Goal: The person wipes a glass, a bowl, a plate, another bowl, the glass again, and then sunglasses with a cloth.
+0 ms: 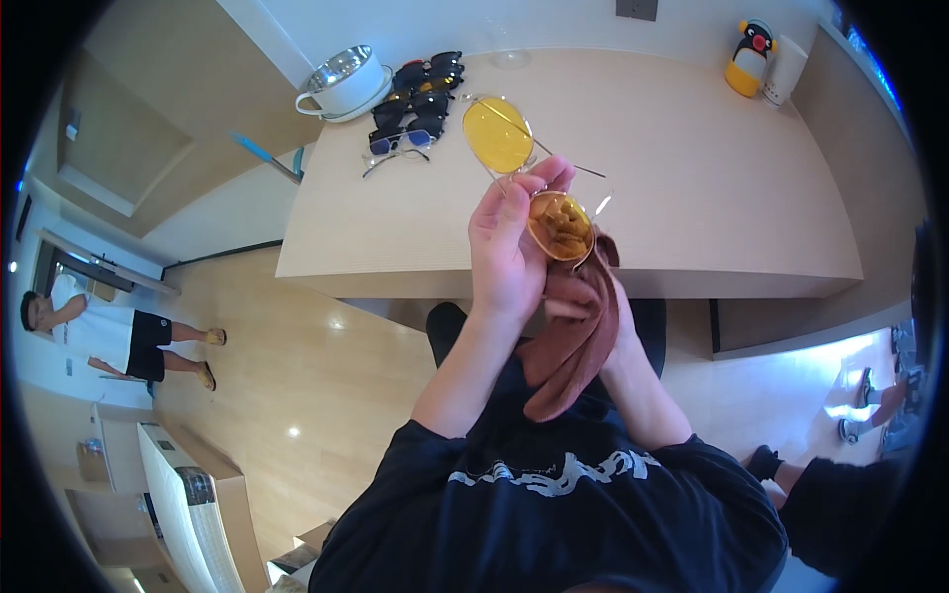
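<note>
My left hand (506,247) is closed on a pair of yellow-lensed glasses (497,135) with a thin metal frame, pinching it near the bridge. The glasses tilt in the air over the desk's front edge, one temple arm sticking out to the right. Beneath the nearer lens, my right hand (624,321) grips a reddish-brown cloth (568,351) that hangs down in folds. Through that lens, fingers or cloth show behind it; the right fingertips are mostly hidden by the cloth and lens.
On the light wooden desk (712,188), several folded glasses (423,104) lie in a column beside a white handled mug (343,83). A penguin figure (748,61) and a white cup (784,71) stand far right. One person (129,331) stands at left; another's dark-clothed leg (840,509) is at right.
</note>
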Demonstrator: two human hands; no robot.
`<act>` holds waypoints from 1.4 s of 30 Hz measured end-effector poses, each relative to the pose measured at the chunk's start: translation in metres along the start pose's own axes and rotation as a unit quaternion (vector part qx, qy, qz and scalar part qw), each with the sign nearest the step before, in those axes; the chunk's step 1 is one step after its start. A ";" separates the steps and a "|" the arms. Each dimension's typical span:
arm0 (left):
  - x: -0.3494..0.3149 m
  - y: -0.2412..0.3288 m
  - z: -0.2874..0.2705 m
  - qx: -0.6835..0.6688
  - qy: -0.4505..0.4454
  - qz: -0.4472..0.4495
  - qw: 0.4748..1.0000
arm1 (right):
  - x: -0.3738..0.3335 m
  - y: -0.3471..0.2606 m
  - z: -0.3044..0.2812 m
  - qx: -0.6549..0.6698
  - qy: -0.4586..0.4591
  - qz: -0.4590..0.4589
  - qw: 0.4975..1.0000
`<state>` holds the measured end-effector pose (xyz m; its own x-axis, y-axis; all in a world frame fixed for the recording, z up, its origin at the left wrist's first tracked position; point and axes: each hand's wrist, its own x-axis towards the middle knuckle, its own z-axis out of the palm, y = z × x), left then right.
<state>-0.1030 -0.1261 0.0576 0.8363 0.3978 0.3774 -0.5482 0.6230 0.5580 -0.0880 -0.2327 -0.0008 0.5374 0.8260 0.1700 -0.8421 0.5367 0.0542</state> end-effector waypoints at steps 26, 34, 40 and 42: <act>-0.066 0.050 -0.051 0.087 0.050 -0.214 0.972 | 0.060 -0.005 0.038 -0.720 0.019 -0.117 0.684; -0.063 0.045 -0.076 -0.055 0.022 -0.303 0.951 | 0.053 -0.018 0.028 -0.640 0.053 -0.038 0.766; -0.052 0.054 -0.064 -0.137 0.045 -0.217 0.965 | 0.019 -0.021 -0.003 -0.621 0.005 0.036 0.783; -0.051 0.054 -0.064 -0.083 0.030 -0.233 0.968 | 0.005 -0.037 -0.003 -0.612 0.017 0.064 0.788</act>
<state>-0.1748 -0.0700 0.0213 0.9943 0.0831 0.0665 -0.1057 0.8421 0.5288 -0.0535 -0.2479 -0.0054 0.4701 0.8800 0.0686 -0.2245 0.1943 -0.9549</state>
